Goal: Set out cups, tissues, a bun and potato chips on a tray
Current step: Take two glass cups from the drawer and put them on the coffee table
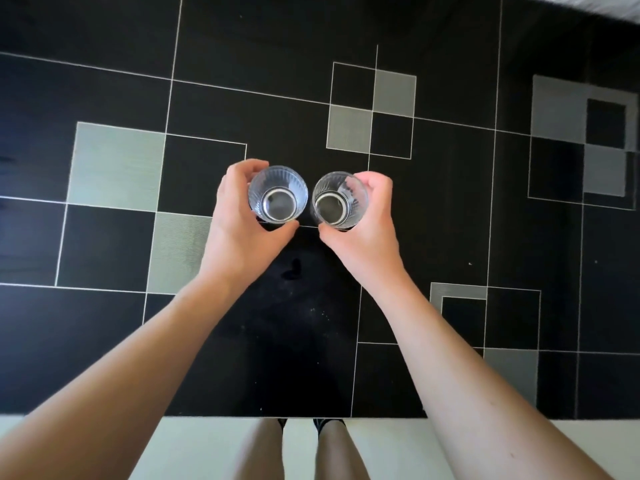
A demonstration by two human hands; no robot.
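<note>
Two clear ribbed glass cups stand upright side by side near the middle of a black table (pixel 311 323). My left hand (pixel 239 220) grips the left cup (pixel 278 195), fingers curled round its far side and thumb at its near side. My right hand (pixel 363 223) grips the right cup (pixel 340 199) the same way. Both cups look empty. I cannot tell whether they rest on the table or hang just above it. No tray, tissues, bun or chips are in view.
The table top is black glass with thin white lines and grey squares (pixel 117 164). Its near edge (pixel 221 416) runs across the bottom, with a pale floor and my legs (pixel 301 448) below. A grey textured surface (pixel 595 5) shows at the top right corner.
</note>
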